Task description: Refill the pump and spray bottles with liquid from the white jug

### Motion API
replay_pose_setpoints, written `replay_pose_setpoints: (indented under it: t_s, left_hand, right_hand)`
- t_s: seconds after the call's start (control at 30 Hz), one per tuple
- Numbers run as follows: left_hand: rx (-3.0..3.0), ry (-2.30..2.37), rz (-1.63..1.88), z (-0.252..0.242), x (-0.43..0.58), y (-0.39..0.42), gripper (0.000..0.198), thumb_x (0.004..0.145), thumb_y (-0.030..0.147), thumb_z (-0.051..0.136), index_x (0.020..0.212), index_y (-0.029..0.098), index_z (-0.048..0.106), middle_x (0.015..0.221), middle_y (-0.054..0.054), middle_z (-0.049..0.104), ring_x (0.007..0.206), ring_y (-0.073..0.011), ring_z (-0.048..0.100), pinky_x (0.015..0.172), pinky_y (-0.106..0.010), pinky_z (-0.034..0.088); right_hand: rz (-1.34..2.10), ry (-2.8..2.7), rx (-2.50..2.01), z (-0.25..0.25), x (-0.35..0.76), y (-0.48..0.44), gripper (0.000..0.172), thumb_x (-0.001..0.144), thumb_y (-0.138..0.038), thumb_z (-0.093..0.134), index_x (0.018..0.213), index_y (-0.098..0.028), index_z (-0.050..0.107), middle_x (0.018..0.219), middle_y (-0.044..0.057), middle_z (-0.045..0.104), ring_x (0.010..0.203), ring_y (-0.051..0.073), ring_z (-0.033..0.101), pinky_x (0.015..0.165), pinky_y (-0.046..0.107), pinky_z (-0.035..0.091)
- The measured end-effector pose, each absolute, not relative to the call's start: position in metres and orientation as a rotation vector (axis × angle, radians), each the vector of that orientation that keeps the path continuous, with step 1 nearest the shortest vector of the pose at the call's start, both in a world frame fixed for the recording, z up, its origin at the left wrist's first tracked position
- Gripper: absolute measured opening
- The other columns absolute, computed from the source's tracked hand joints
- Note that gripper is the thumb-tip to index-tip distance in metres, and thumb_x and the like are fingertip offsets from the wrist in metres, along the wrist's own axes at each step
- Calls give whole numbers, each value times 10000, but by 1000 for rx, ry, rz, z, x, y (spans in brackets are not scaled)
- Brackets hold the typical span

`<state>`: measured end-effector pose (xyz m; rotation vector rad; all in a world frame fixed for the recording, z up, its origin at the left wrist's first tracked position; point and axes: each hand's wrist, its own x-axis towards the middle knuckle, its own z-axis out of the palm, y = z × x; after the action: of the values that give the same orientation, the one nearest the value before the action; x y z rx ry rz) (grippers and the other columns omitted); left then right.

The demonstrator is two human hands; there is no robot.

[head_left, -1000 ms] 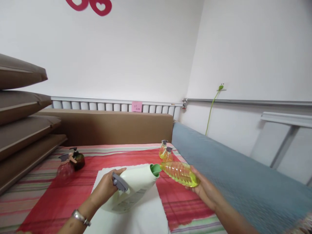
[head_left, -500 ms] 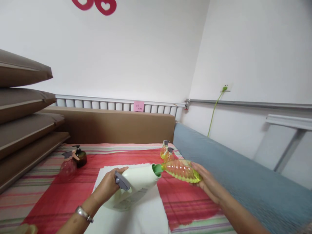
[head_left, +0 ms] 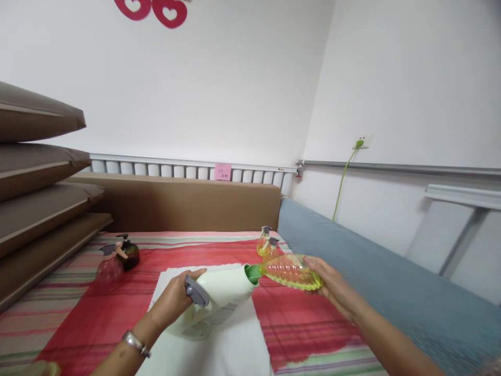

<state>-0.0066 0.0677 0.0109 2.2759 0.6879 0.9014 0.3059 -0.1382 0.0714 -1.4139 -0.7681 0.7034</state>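
Observation:
My left hand (head_left: 179, 293) is wrapped round the grey handle of a pale green kettle-like jug (head_left: 223, 287). The jug is tilted to the right, its wide green spout at the mouth of a clear yellow-green ribbed bottle (head_left: 291, 271). That bottle lies nearly on its side in the air, gripped near its base by my right hand (head_left: 326, 279). Below the jug a white cloth (head_left: 235, 347) is spread on the red and striped cover. Whether liquid is passing between spout and bottle mouth, I cannot make out.
Two spray bottles (head_left: 263, 243) stand behind the ribbed bottle. At left are a pink spray bottle (head_left: 109, 271) and a dark pump bottle (head_left: 131, 253). Stacked brown cushions (head_left: 43, 193) rise at far left, and a blue padded side (head_left: 371, 277) borders the right.
The ribbed bottle and my right hand have shifted very slightly. The jug and my left hand stay almost where they were.

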Motion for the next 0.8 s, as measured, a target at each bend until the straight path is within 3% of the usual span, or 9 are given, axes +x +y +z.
replay_pose_setpoints:
  t_s: [0.33,0.57,0.8]
  left_hand:
    - [2312,678,853,10,-7,69,574,629,59,473,1144,258,630,1036,-22,704,962,-229,632,829,-294,477]
    - [2270,726,875,2,-8,75,586,604,76,501,1159,223,621,1069,-48,693,970,-241,630,879,-332,468]
    - [2286,731,867,-1,-8,77,585,616,81,494,1173,221,609,1075,-57,684,978,-241,629,884,-338,464]
  right_hand:
    - [670,-806,-1460,79,305,-134,342,736,-478,650,954,-226,573,910,55,670,769,208,631,551,271,498]
    - [625,-852,-1551,85,310,-129,421,722,-556,626,972,-228,543,773,21,632,688,176,606,523,245,482]
    - [566,-932,-1656,97,305,-128,441,737,-555,595,1015,-220,521,867,47,642,744,187,618,558,266,521]
